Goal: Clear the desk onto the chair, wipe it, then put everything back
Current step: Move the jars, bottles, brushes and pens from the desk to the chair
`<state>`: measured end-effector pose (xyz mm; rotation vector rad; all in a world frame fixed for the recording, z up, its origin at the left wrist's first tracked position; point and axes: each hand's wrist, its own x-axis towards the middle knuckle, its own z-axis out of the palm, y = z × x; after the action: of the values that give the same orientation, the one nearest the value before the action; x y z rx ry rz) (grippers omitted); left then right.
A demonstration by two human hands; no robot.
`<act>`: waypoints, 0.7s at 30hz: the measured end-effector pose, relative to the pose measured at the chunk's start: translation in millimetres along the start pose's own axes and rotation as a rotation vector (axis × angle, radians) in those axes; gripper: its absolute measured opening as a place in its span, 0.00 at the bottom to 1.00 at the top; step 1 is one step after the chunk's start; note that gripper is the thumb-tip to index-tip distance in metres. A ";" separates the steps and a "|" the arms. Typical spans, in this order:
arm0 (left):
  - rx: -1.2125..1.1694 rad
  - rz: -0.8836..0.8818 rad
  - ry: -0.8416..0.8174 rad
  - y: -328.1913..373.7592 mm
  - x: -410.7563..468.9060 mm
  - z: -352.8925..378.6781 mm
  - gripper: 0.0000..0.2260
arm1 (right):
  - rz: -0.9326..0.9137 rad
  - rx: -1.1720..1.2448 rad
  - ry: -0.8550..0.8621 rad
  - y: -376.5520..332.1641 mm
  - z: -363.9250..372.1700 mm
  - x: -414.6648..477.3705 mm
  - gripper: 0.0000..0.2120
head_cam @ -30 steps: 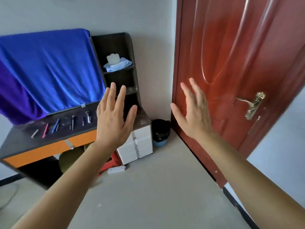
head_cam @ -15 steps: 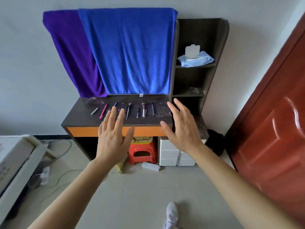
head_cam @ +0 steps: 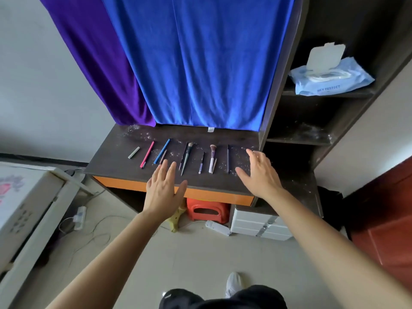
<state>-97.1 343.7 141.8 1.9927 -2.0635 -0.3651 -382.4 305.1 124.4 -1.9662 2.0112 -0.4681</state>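
On the dusty desk [head_cam: 111,162] one row ran from the left end: one grey stick [head_cam: 133,152], one pink pen [head_cam: 147,157], one blue pen [head_cam: 162,150], then one dark makeup brush [head_cam: 187,156] and one lilac makeup brush [head_cam: 211,160] among five thinner sticks [head_cam: 227,158]. The left hand [head_cam: 163,189] hovered flat and empty over the front edge. The right hand [head_cam: 259,173], fingers spread and holding nothing, was over the right end, and one red stool [head_cam: 207,209] stood beneath.

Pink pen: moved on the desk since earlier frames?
No. The pink pen still lies between the grey stick and blue pen on the desk.
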 end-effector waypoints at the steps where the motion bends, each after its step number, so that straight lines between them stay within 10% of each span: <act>1: -0.005 -0.011 -0.019 -3.0 5.4 5.2 0.30 | 0.011 0.014 -0.029 0.3 6.1 10.0 0.35; 21: 0.026 -0.064 -0.423 -90.7 223.6 105.0 0.22 | 0.397 -0.041 -0.333 -24.5 129.5 145.8 0.32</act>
<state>-56.3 117.9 13.0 2.1459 -2.2498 -0.8414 -309.3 155.2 20.5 -1.4857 2.1201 -0.0062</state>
